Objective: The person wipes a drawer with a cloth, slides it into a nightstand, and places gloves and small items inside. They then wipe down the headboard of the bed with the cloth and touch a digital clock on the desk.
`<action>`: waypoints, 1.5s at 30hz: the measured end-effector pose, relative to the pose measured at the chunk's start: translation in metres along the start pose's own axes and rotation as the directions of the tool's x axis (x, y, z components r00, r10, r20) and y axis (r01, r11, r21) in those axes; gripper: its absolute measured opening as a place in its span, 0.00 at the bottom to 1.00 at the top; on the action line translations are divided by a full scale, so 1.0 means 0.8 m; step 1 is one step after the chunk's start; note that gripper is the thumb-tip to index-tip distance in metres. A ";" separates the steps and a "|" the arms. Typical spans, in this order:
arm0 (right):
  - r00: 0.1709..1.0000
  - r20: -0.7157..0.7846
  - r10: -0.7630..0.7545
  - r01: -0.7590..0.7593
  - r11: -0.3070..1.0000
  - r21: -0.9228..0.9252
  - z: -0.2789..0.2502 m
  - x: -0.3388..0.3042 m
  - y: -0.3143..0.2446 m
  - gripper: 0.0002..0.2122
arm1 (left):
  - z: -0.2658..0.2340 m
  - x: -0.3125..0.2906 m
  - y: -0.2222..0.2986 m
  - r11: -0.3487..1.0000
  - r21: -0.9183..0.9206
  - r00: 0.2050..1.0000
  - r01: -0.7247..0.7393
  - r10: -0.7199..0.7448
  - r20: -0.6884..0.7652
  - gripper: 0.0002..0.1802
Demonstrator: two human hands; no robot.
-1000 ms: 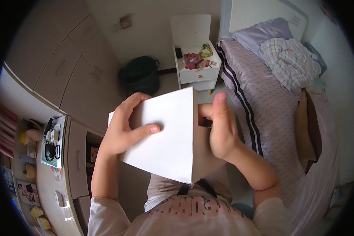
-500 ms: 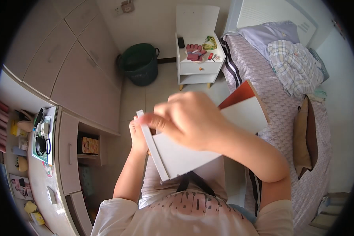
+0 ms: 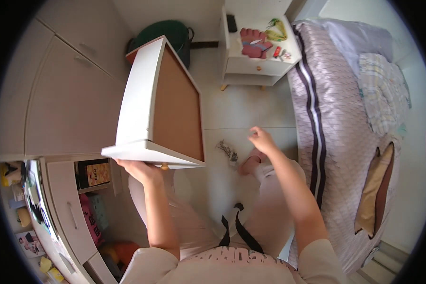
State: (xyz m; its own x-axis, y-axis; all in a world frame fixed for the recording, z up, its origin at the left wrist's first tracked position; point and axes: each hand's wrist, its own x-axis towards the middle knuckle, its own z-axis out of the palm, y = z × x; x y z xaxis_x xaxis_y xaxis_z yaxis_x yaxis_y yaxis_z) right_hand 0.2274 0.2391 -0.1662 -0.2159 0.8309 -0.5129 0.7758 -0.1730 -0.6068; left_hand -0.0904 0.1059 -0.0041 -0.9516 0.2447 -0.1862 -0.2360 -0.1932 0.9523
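Note:
On the left, a white drawer [image 3: 136, 99] with a brown bottom panel is held up on its side. My left hand [image 3: 142, 171] grips its white front panel from below, beside a small round wooden knob [image 3: 164, 166]. The fingers behind that panel are partly hidden. My right hand [image 3: 260, 139] is apart from the drawer, above the floor, with its fingers curled together. Whatever may be in them is too small to make out. Below it on the floor lies a small tangled heap [image 3: 228, 152] of light and dark pieces, close to my foot.
A white nightstand [image 3: 251, 66] bears red gloves [image 3: 254, 43], a yellow-green coil and small items. Beyond the drawer stands a dark green bucket [image 3: 168, 29]. The bed [image 3: 338, 123] runs along the right; a desk [image 3: 57, 227] and cabinets line the left.
The drawer has swung to the left and turned, now showing its brown bottom. My right hand has come off its front panel and moved right, over the floor.

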 end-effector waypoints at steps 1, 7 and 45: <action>0.998 0.052 0.026 -0.017 0.986 -0.165 0.037 0.022 0.012 0.24 | -0.016 0.020 -0.022 0.994 0.074 0.995 -0.079 0.084 -0.061 0.35; 0.893 0.319 0.318 -0.181 0.902 -0.393 0.213 0.122 0.210 0.28 | 0.006 0.031 -0.092 0.985 0.143 0.947 0.095 -0.045 -0.318 0.32; 0.365 -0.406 -0.838 0.824 0.494 -0.278 -0.116 -0.516 -0.286 0.08 | -0.114 -0.160 0.128 0.922 -0.019 0.696 0.386 -0.277 0.662 0.27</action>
State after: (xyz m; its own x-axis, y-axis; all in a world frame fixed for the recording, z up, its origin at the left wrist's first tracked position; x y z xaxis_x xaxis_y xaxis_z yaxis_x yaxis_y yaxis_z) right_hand 0.1937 -0.0150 0.2407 -0.4880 0.6632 0.5674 0.3699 0.7460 -0.5538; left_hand -0.0107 -0.0321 0.0951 -0.4661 0.8533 -0.2337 -0.5890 -0.1022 0.8016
